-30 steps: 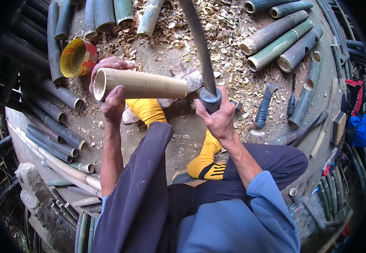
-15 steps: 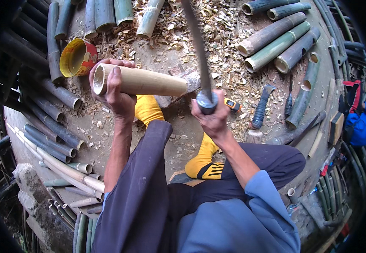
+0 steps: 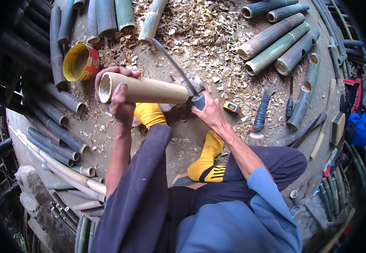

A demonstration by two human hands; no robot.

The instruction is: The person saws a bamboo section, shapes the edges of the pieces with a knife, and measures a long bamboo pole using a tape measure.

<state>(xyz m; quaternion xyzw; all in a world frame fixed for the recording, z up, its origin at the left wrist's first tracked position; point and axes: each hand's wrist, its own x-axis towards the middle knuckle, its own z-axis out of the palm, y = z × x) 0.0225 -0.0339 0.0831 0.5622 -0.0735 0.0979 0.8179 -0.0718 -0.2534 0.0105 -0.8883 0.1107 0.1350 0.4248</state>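
1. Holding a pale, peeled bamboo tube [image 3: 151,89] in the left hand [image 3: 123,109], thumb on the near side, fingers wrapped over the far side, close to the wide end.
2. Held up over the ground [image 3: 176,145], left of its middle, above the left yellow sock [image 3: 149,114]: long axis running nearly straight across, slanting slightly toward the body at the right.
3. Pointing leftward and a little toward the body with the hollow, wide end; rightward, beside the right hand [image 3: 212,110], with the narrower end.
4. Gripping a knife [image 3: 176,66] in that right hand, fingers closed around the grey-blue handle [image 3: 198,101], blade slanting far-left past the tube's narrow end.
5. Impossible to tell from here: any contact between blade and tube.
6. Partly hidden behind tube and knife: a rough block [image 3: 187,79], hard to make out in shape or material. Covered by the tube: part of the left sock.
7. Lying toward the ground's right edge: a yellow-and-black tape measure [image 3: 232,107] and a tool with a wrapped handle [image 3: 262,109].
8. Cut off along the ground's far edge: several green-grey bamboo lengths [image 3: 107,19]. Lost in darkness beyond the far-left corner: details of stacked poles [image 3: 31,52].
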